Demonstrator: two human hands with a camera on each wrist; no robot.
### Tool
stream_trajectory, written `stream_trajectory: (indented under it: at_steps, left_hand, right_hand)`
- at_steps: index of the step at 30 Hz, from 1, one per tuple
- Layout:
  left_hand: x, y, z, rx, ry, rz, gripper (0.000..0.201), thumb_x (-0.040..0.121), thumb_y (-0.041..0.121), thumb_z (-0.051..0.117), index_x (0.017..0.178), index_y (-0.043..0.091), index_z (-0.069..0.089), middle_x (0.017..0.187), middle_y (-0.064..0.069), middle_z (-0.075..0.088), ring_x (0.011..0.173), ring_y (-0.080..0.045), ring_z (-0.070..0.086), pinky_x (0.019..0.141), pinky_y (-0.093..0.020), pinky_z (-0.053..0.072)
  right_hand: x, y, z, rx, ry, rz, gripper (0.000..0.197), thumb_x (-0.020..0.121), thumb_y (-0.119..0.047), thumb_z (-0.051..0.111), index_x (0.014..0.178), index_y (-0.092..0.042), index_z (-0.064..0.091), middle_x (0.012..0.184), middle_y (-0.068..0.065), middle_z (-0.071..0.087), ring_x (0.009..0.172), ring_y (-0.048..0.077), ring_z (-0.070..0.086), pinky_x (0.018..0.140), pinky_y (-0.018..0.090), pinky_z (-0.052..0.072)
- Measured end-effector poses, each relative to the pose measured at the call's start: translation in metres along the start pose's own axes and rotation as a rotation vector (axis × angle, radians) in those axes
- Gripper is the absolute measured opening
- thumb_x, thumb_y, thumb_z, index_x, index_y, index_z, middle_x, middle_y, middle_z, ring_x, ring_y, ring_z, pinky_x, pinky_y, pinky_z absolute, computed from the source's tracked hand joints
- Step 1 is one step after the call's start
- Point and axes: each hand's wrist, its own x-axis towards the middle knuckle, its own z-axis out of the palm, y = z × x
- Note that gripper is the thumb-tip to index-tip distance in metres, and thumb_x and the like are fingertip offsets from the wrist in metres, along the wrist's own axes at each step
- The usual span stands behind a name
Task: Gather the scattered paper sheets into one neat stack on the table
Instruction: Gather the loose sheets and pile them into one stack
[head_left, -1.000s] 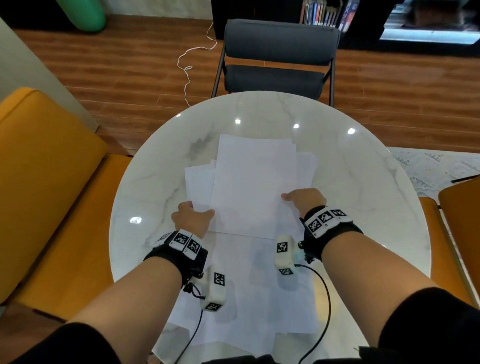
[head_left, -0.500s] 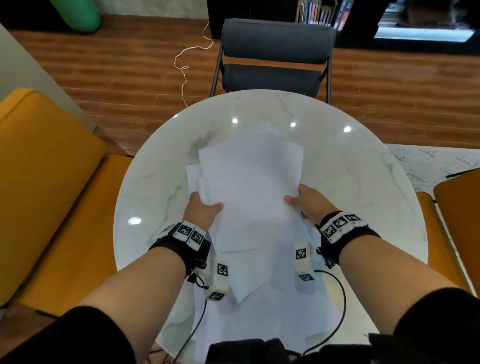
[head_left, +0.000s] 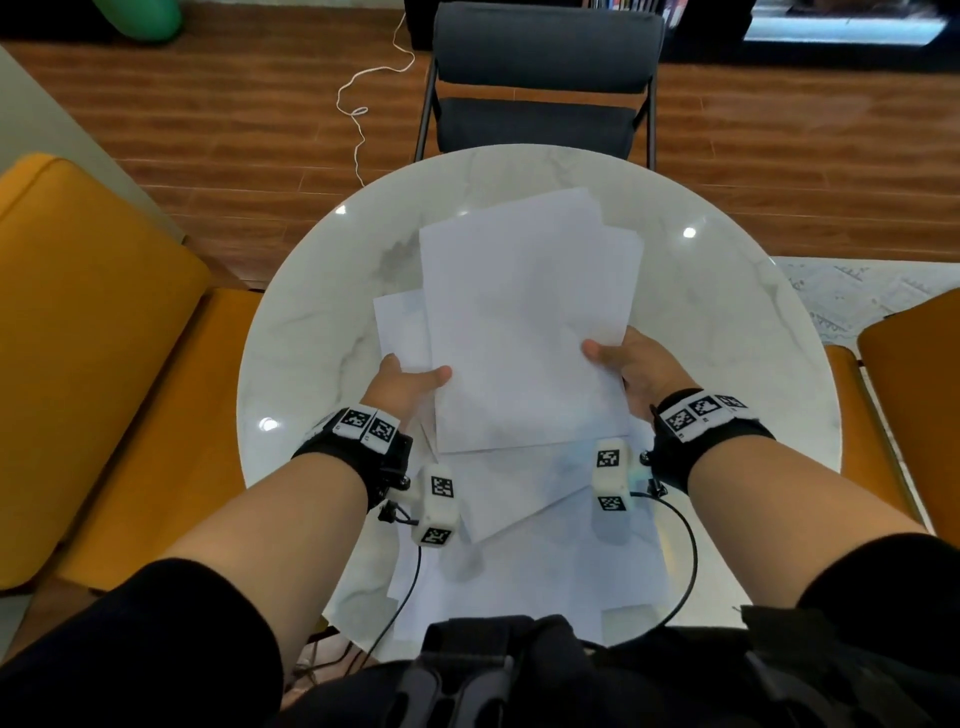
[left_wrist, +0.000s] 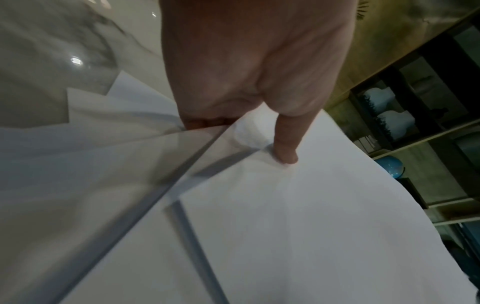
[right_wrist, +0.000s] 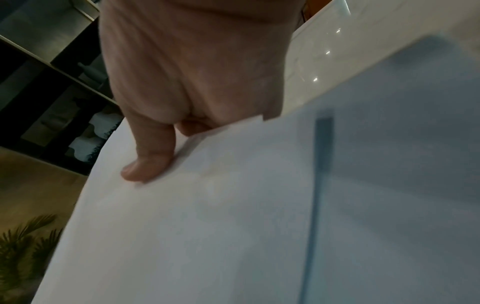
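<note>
Uneven bundle of white paper sheets (head_left: 524, 322) pinched at its side edges by left hand (head_left: 402, 387) and right hand (head_left: 631, 366) above round marble worktop (head_left: 727, 332); squaring and further loose white sheets (head_left: 545, 566) outstanding.

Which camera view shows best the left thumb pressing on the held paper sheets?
The left wrist view: the left thumb lies sharp on top of the held paper sheets, with their edges beside it. The head view shows it small, at the sheets' left edge. The right wrist view does not show it.
</note>
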Motion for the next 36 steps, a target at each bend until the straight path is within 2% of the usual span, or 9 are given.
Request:
stream_trajectory:
  at_steps: [2,4,8,16,24,28,32,34,36]
  left_hand:
    - [0.025,-0.015,-0.007,-0.146,-0.044,0.002,0.136,0.027,0.052,0.095,0.144,0.023,0.032,0.14,-0.007,0.054,0.119,-0.03,0.06,0.101,-0.049,0.048]
    - [0.016,-0.009,-0.007,-0.249,-0.05,0.01,0.124,0.039,0.039,0.097,0.144,0.025,0.033,0.136,-0.007,0.057,0.115,-0.028,0.063,0.099,-0.049,0.05]
    - [-0.024,0.022,-0.001,-0.285,-0.133,0.166,0.027,0.088,0.002,0.062,0.114,0.01,0.056,0.108,-0.006,0.066,0.095,-0.02,0.066,0.086,-0.036,0.054]
    - [-0.019,0.008,0.002,-0.011,-0.142,0.246,0.098,0.055,0.035,0.086,0.139,0.015,0.04,0.132,-0.007,0.06,0.119,-0.026,0.06,0.104,-0.045,0.047]
    - [-0.038,-0.001,0.009,0.237,-0.168,0.233,0.048,0.088,0.018,0.065,0.133,0.011,0.05,0.129,-0.006,0.061,0.115,-0.022,0.06,0.104,-0.033,0.044]
    - [-0.038,-0.002,0.009,0.568,-0.037,0.256,0.043,0.092,0.02,0.057,0.132,0.009,0.046,0.119,-0.004,0.057,0.108,-0.021,0.055,0.086,-0.023,0.038]
    - [-0.035,-0.012,0.0,0.571,0.096,0.207,0.012,0.089,0.016,0.053,0.1,0.009,0.053,0.101,-0.009,0.058,0.091,-0.022,0.054,0.072,-0.027,0.041]
    - [-0.035,-0.018,0.001,0.449,0.069,0.162,0.015,0.088,0.017,0.056,0.1,0.009,0.059,0.103,-0.009,0.063,0.095,-0.027,0.061,0.078,-0.03,0.046]
    - [-0.039,-0.024,0.003,0.296,-0.004,0.088,0.031,0.088,0.021,0.062,0.116,0.008,0.062,0.115,-0.01,0.066,0.106,-0.029,0.062,0.09,-0.031,0.048]
  right_hand:
    - [-0.004,-0.003,0.001,0.017,-0.004,-0.011,0.05,0.075,-0.016,0.076,0.123,-0.011,0.061,0.123,0.012,0.068,0.118,0.032,0.061,0.11,0.052,0.04]
    - [-0.01,-0.009,0.003,0.029,-0.018,-0.025,0.054,0.077,-0.015,0.074,0.128,-0.008,0.058,0.125,0.015,0.067,0.118,0.034,0.061,0.108,0.052,0.042]
    - [-0.025,-0.024,0.001,0.112,-0.111,0.008,0.046,0.079,-0.008,0.071,0.124,-0.004,0.06,0.115,0.014,0.07,0.11,0.033,0.064,0.095,0.044,0.053]
    - [-0.025,-0.015,0.019,-0.142,-0.095,-0.027,0.048,0.061,-0.015,0.085,0.107,-0.007,0.072,0.111,0.012,0.074,0.106,0.031,0.068,0.107,0.049,0.043]
    - [-0.03,-0.01,0.02,-0.121,-0.109,0.016,0.049,0.067,-0.014,0.083,0.114,-0.012,0.069,0.121,0.009,0.07,0.117,0.028,0.062,0.112,0.046,0.039]
    - [-0.019,0.001,0.028,-0.433,0.034,-0.006,0.076,0.052,-0.04,0.084,0.118,-0.007,0.065,0.117,0.01,0.07,0.108,0.03,0.065,0.102,0.046,0.048]
    - [-0.022,-0.002,0.023,-0.569,0.097,0.092,0.018,0.083,-0.017,0.071,0.092,-0.009,0.058,0.1,0.013,0.059,0.088,0.029,0.059,0.087,0.046,0.054]
    - [-0.016,0.008,0.02,-0.571,0.1,0.126,0.03,0.087,-0.014,0.067,0.07,-0.014,0.043,0.081,0.012,0.048,0.069,0.026,0.05,0.062,0.038,0.049]
    - [-0.017,0.016,0.024,-0.468,0.093,0.078,0.023,0.089,-0.015,0.064,0.076,-0.018,0.046,0.069,0.006,0.042,0.054,0.02,0.037,0.049,0.029,0.033]
